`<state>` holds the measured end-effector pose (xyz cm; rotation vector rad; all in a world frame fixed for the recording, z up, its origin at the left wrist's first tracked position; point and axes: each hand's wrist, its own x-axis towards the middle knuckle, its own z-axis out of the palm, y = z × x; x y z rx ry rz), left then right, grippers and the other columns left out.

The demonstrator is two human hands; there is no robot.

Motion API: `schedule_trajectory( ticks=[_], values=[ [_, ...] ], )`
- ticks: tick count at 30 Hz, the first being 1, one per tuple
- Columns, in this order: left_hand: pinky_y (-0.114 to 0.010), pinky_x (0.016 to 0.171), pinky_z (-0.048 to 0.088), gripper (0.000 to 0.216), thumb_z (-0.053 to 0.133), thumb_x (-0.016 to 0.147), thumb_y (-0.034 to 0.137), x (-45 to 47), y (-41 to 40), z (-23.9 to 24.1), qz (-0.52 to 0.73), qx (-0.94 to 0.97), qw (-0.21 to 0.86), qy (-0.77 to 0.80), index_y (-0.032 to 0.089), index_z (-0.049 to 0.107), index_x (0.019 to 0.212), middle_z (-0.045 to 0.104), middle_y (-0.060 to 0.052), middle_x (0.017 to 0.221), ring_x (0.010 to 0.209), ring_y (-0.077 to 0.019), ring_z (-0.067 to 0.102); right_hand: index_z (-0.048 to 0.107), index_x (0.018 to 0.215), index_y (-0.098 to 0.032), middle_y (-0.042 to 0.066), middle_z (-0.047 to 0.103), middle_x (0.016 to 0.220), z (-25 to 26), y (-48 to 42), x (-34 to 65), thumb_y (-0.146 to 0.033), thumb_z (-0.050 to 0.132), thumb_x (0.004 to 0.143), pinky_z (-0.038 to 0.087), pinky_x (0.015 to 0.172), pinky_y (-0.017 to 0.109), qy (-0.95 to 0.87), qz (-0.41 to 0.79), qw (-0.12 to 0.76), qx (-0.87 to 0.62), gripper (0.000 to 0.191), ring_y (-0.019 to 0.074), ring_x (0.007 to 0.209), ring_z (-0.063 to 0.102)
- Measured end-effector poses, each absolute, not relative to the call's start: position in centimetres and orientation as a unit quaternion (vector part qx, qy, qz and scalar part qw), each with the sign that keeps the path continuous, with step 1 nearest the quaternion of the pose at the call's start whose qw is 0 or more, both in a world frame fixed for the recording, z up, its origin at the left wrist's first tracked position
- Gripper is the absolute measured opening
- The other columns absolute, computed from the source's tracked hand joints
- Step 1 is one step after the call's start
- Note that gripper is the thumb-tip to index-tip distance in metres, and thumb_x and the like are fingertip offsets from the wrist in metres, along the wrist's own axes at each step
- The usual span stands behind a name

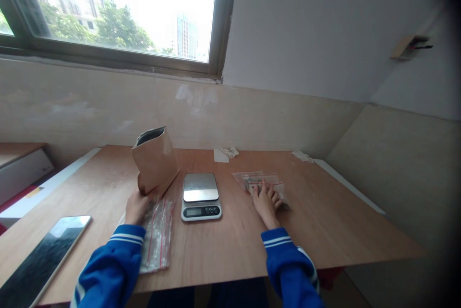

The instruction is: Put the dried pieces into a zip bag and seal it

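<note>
**A:** From the head camera, what is each hand doing?

**B:** The left hand [136, 207] grips the bottom corner of a brown paper bag [154, 161], fingers curled around it. The bag stands on the wooden table [230, 245], tilted to the left, with its mouth open at the top.

**A:** And just under that hand?

**B:** A pile of clear zip bags [156, 236] with red seal lines lies flat on the table, touching the wrist and running toward the near edge.

**A:** The right hand?

**B:** The right hand [265, 202] lies palm down with its fingers spread, pressing on a filled clear bag [260, 182]. That bag lies flat, right of the centre of the table.

**A:** What sits between the hands?

**B:** A small kitchen scale [200, 196] with a bare metal plate. Its display is too small to read.

**A:** Anything else there?

**B:** A tablet [43, 260] with a dark screen lies at the near left corner, well apart from the hands. Scraps of white paper [225, 153] rest by the wall at the far edge. Both arms wear blue sleeves [111, 269] with white stripes at the cuff.
</note>
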<state>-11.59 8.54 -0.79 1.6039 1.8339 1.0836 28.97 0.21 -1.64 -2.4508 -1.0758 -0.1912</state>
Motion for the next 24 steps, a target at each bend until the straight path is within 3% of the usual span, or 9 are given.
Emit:
schedule_trajectory(
  ticks=[2, 6, 11, 17, 20, 24],
  values=[
    [-0.043, 0.08, 0.049, 0.062, 0.057, 0.068, 0.06, -11.9, 8.7, -1.2, 0.368, 0.6, 0.224, 0.674, 0.011, 0.064, 0.105, 0.069, -0.015, 0.094, 0.099, -0.0381, 0.062, 0.039, 0.14, -0.013, 0.025, 0.039, 0.14, -1.3, 0.8, 29.2, -0.038, 0.035, 0.092, 0.026, 0.099, 0.061, -0.403, -0.056, 0.241, -0.881, 0.054, 0.0381, 0.125, 0.04],
    [-0.038, 0.074, 0.05, 0.057, 0.059, 0.066, 0.054, -12.2, 8.5, -1.3, 0.4, 0.613, 0.205, 0.65, 0.013, 0.066, 0.106, 0.072, -0.011, 0.089, 0.091, -0.0353, 0.065, 0.031, 0.143, -0.008, 0.029, 0.037, 0.14, 0.2, 1.4, 28.2, -0.038, 0.029, 0.093, 0.03, 0.096, 0.064, -0.413, -0.017, 0.325, -0.851, 0.058, 0.0371, 0.129, 0.037],
    [-0.035, 0.083, 0.05, 0.053, 0.059, 0.063, 0.032, -12.1, 8.0, -1.1, 0.443, 0.636, 0.211, 0.595, 0.018, 0.062, 0.114, 0.073, -0.006, 0.098, 0.096, -0.0299, 0.064, 0.038, 0.138, -0.018, 0.016, 0.034, 0.145, 5.3, -0.5, 21.8, -0.033, 0.032, 0.094, 0.032, 0.106, 0.05, -0.592, -0.052, 0.497, -0.632, 0.047, 0.0256, 0.136, 0.03],
    [-0.035, 0.094, 0.045, 0.052, 0.058, 0.068, 0.028, -11.4, 6.8, -0.6, 0.445, 0.664, 0.247, 0.548, 0.018, 0.058, 0.12, 0.068, -0.008, 0.114, 0.108, -0.0262, 0.06, 0.05, 0.128, -0.021, 0.009, 0.048, 0.134, 9.8, -3.1, 14.5, -0.022, 0.036, 0.095, 0.039, 0.106, 0.035, -0.799, 0.027, 0.447, -0.402, 0.037, 0.0186, 0.126, 0.045],
    [-0.035, 0.095, 0.045, 0.049, 0.057, 0.07, 0.028, -11.1, 6.4, -0.3, 0.452, 0.662, 0.256, 0.54, 0.018, 0.059, 0.118, 0.068, -0.008, 0.112, 0.108, -0.0255, 0.061, 0.06, 0.115, -0.018, 0.011, 0.053, 0.127, 9.2, -3.1, 13.6, -0.021, 0.038, 0.094, 0.046, 0.098, 0.033, -0.807, 0.026, 0.434, -0.4, 0.031, 0.0202, 0.117, 0.053],
    [-0.034, 0.093, 0.046, 0.048, 0.058, 0.071, 0.03, -11.1, 6.4, -0.2, 0.452, 0.665, 0.26, 0.535, 0.019, 0.06, 0.117, 0.069, -0.007, 0.111, 0.106, -0.0247, 0.062, 0.062, 0.111, -0.017, 0.011, 0.062, 0.111, 8.2, -2.9, 13.5, -0.018, 0.037, 0.093, 0.049, 0.094, 0.036, -0.792, 0.056, 0.418, -0.442, 0.031, 0.0215, 0.106, 0.059]
  ],
)
